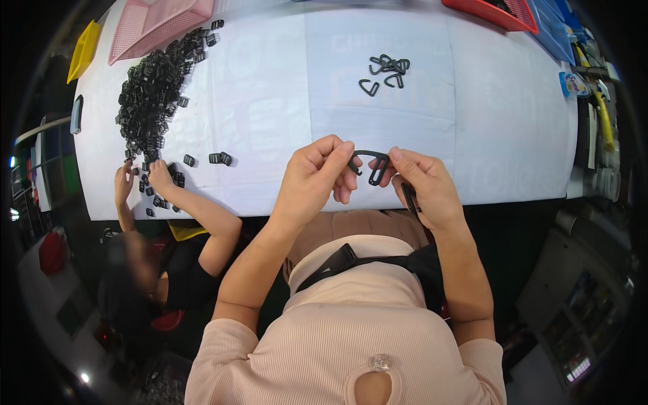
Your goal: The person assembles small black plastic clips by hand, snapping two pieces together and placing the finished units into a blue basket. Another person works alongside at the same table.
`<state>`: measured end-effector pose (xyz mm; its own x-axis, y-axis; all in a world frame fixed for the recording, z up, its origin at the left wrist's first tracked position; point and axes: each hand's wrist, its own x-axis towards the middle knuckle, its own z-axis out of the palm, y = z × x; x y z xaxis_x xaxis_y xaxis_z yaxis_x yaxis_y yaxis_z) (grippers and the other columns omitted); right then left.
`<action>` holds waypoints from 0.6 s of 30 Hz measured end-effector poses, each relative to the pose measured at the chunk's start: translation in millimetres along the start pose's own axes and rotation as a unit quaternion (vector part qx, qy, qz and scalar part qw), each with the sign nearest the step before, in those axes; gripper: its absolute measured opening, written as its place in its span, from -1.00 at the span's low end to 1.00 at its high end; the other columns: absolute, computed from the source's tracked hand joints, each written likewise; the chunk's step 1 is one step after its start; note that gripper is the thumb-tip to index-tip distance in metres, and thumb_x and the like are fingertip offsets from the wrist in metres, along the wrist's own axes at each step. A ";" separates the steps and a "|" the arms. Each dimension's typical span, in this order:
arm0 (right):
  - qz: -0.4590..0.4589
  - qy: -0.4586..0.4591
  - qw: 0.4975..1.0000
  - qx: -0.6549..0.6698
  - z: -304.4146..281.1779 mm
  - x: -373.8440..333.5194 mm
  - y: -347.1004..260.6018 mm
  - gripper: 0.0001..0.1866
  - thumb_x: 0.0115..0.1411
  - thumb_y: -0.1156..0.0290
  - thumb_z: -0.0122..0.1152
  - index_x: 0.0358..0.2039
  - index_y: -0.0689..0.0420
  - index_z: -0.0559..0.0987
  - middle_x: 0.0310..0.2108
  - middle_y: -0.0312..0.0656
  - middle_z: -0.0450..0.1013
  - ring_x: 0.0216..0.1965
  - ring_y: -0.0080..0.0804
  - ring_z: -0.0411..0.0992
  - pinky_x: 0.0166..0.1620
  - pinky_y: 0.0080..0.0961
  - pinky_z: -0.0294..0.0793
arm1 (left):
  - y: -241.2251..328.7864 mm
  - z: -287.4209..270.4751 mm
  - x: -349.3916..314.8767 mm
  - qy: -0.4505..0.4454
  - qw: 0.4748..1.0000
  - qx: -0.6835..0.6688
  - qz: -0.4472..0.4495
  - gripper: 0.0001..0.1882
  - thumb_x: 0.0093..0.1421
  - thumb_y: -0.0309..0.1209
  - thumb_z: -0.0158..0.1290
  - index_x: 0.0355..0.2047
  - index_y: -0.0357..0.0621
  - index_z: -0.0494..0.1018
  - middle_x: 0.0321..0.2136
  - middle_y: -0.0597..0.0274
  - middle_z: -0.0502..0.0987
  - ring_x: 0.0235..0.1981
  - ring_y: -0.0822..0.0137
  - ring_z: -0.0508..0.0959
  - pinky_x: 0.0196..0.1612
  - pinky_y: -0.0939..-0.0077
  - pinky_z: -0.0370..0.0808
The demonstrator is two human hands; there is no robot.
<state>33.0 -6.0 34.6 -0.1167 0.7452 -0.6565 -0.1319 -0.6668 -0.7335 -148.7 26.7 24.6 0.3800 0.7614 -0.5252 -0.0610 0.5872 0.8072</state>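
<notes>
- Head view, held part: I see one black slotted hook (370, 152) between the two hands, just above the near edge of the white-covered table (263, 128).
- Orientation: the long axis of the hook runs left to right, across the person's body. The arch bows away from the person. The free tip is at the left and turns back toward the person; the slotted bar is at the right, slanting toward the person and slightly left.
- Left hand (316, 174): I read it as pinching the hook's left end between thumb and fingers.
- Right hand (433, 187): I read it as pinching the slotted end at its far corner. A second dark curved piece (410, 198) is held against the palm; the fingers hide part of its shape.
- Hook cluster (389, 65): similar hooks lie well beyond the hands, overlapping and pointing in mixed directions. One loose hook (370, 88) lies just beside them, on the near left.
- Left side of table: I see a co-worker's two hands (160, 177) at the near end of a long heap of small black buckles (152, 94).
- Far edge: a pink basket (152, 34) stands at the left, a red basket (482, 18) at the right.
</notes>
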 end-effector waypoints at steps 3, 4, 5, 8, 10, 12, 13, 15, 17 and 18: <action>0.005 0.002 1.000 0.008 -4.2 6.6 -0.1 -0.58 0.23 0.11 -0.02 -0.51 0.23 0.55 -0.67 -0.42 0.31 -0.70 -0.79 0.08 -0.67 -0.75 -0.04 | 0.7 0.3 4.2 0.010 1.000 0.013 0.017 -0.68 0.28 -0.27 -0.13 -0.50 -0.24 0.41 -0.73 0.31 0.41 -0.76 0.59 0.36 -0.67 0.76 0.28; 0.007 0.001 1.000 0.012 -5.5 9.5 -0.4 -0.60 0.23 0.13 0.00 -0.49 0.22 0.55 -0.65 -0.41 0.33 -0.70 -0.79 0.09 -0.67 -0.75 -0.03 | 0.6 0.0 5.3 0.016 1.000 0.013 0.023 -0.68 0.28 -0.27 -0.12 -0.50 -0.24 0.41 -0.73 0.32 0.41 -0.75 0.60 0.36 -0.67 0.76 0.28; 0.009 0.001 1.000 0.016 -6.1 12.0 -1.0 -0.62 0.23 0.14 0.01 -0.48 0.22 0.56 -0.64 -0.40 0.34 -0.70 -0.79 0.10 -0.67 -0.76 -0.02 | 0.9 -0.3 6.4 0.022 0.999 0.012 0.028 -0.68 0.28 -0.27 -0.12 -0.50 -0.24 0.41 -0.73 0.32 0.41 -0.74 0.60 0.36 -0.66 0.77 0.28; -0.022 0.013 0.999 -0.019 -1.1 15.8 -9.9 -0.69 0.21 0.21 0.05 -0.42 0.21 0.55 -0.59 -0.38 0.38 -0.70 -0.78 0.14 -0.67 -0.77 0.05 | 0.7 -1.2 11.8 0.029 0.999 0.026 0.029 -0.68 0.29 -0.28 -0.16 -0.47 -0.28 0.39 -0.71 0.28 0.42 -0.73 0.55 0.37 -0.64 0.72 0.29; -0.041 0.042 0.997 -0.050 0.4 20.5 -12.8 -0.73 0.20 0.24 0.06 -0.40 0.20 0.55 -0.57 -0.38 0.39 -0.69 -0.78 0.16 -0.66 -0.77 0.09 | -0.8 -1.0 14.1 0.016 0.999 0.046 0.024 -0.69 0.29 -0.29 -0.16 -0.50 -0.25 0.39 -0.72 0.31 0.40 -0.73 0.58 0.36 -0.64 0.74 0.29; -0.054 0.059 0.995 -0.063 1.7 25.9 -15.4 -0.75 0.20 0.27 0.06 -0.39 0.20 0.55 -0.56 -0.37 0.40 -0.69 -0.77 0.17 -0.66 -0.77 0.11 | -2.7 -0.8 15.7 0.007 0.998 0.063 0.032 -0.69 0.29 -0.30 -0.16 -0.51 -0.24 0.39 -0.73 0.33 0.40 -0.73 0.60 0.36 -0.65 0.74 0.29; -0.057 0.063 0.994 -0.062 2.3 28.9 -16.8 -0.75 0.20 0.27 0.06 -0.39 0.21 0.55 -0.56 -0.37 0.40 -0.68 -0.77 0.17 -0.65 -0.77 0.11 | -3.5 -0.3 16.4 0.004 0.997 0.070 0.041 -0.69 0.29 -0.31 -0.17 -0.51 -0.24 0.38 -0.73 0.33 0.40 -0.73 0.61 0.36 -0.65 0.73 0.28; -0.057 0.063 0.995 -0.060 4.4 32.8 -19.5 -0.77 0.19 0.30 0.06 -0.37 0.21 0.55 -0.56 -0.38 0.39 -0.68 -0.78 0.17 -0.65 -0.77 0.11 | -3.6 2.0 17.5 0.006 0.995 0.089 0.050 -0.69 0.30 -0.32 -0.18 -0.51 -0.24 0.37 -0.74 0.34 0.39 -0.73 0.61 0.35 -0.66 0.72 0.27; -0.050 0.056 0.995 -0.061 7.8 35.1 -21.4 -0.80 0.18 0.34 0.08 -0.33 0.22 0.55 -0.56 -0.38 0.38 -0.67 -0.79 0.17 -0.64 -0.78 0.11 | 1.2 5.1 18.0 0.017 0.992 0.113 0.047 -0.70 0.30 -0.32 -0.18 -0.51 -0.24 0.37 -0.76 0.35 0.37 -0.74 0.61 0.33 -0.67 0.72 0.26; -0.061 0.059 0.994 -0.065 10.6 35.2 -21.4 -0.81 0.16 0.36 0.10 -0.32 0.22 0.55 -0.56 -0.38 0.38 -0.67 -0.79 0.16 -0.63 -0.78 0.10 | 1.8 4.6 18.7 0.024 0.993 0.109 0.036 -0.70 0.29 -0.32 -0.18 -0.51 -0.23 0.37 -0.77 0.36 0.36 -0.75 0.61 0.33 -0.67 0.72 0.25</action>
<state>21.3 34.5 29.1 0.0100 0.8208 -0.5711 -0.0084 -0.5711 -0.8208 -137.4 40.8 17.5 0.3375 0.8145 -0.4719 0.1159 0.4616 0.8795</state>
